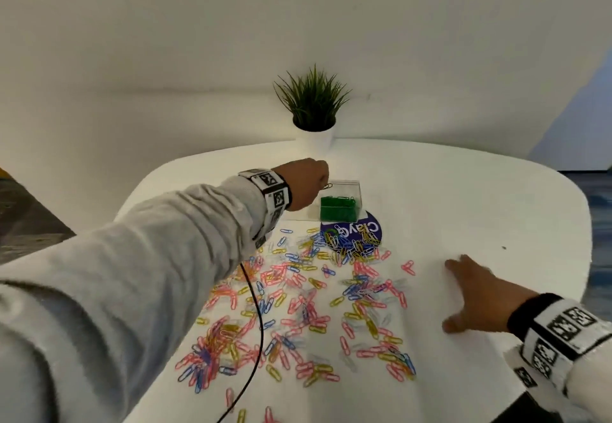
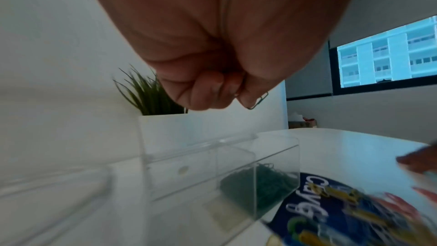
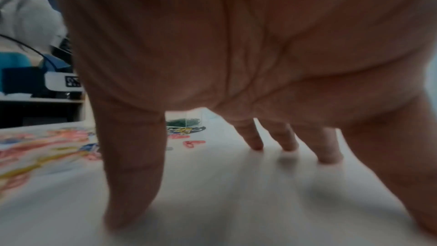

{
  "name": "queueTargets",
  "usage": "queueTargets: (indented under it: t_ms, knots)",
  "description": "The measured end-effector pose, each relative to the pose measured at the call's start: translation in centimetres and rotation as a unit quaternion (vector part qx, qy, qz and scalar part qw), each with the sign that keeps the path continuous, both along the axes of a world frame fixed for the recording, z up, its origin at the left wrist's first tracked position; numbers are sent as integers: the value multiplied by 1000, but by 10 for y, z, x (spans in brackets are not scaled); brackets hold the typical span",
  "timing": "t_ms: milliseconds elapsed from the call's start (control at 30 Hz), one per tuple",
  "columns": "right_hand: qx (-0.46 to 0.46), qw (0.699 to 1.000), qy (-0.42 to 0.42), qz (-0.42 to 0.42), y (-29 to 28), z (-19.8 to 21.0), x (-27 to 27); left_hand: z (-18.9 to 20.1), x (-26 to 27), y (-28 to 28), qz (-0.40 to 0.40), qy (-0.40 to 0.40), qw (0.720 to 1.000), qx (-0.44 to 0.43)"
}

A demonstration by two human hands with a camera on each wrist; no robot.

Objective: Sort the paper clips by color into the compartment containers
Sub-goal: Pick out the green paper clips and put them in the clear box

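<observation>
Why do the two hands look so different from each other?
The left hand is curled into a fist, up over the clear box; the right hand is spread out with its fingertips on the white table. The left hand pinches a paper clip; the right hand holds nothing. The left hand reaches far across; the right hand stays nearer, beside the scattered clips. Both wear black-and-white wristbands.

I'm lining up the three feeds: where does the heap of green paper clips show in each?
Head: green paper clips centre, inside the clear container, right of the left hand.
Left wrist: lower centre, behind the clear wall.
Right wrist: small, centre, beyond the right hand.
Shared landmark: blue round sticker.
</observation>
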State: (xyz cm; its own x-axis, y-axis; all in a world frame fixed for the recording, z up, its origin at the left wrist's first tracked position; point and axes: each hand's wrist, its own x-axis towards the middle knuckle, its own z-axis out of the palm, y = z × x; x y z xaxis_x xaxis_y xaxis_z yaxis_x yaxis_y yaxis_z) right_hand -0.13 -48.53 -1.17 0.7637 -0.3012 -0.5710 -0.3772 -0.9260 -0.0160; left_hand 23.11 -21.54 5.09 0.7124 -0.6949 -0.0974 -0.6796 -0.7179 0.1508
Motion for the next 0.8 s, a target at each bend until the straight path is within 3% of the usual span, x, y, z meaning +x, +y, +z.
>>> queueTargets:
  t_ms: [200, 467, 567, 633, 800]
  knots:
    - [-14, 1000, 3, 11, 3, -10, -1, -20, 7, -53, -17, 26, 998, 52]
    - [-1, 1000, 8, -6, 6, -8, 0, -3, -5, -38, -21, 54, 998, 24]
    - [1, 1000, 10, -20, 6, -7, 1, 11, -22, -8, -24, 33, 999, -9]
    - [2, 1000, 5, -29, 7, -4, 0, 16, -40, 26, -40, 25, 999, 17]
    - [6, 999, -19, -39, 6, 5, -3, 37, -97, 151, -110, 21, 964, 242]
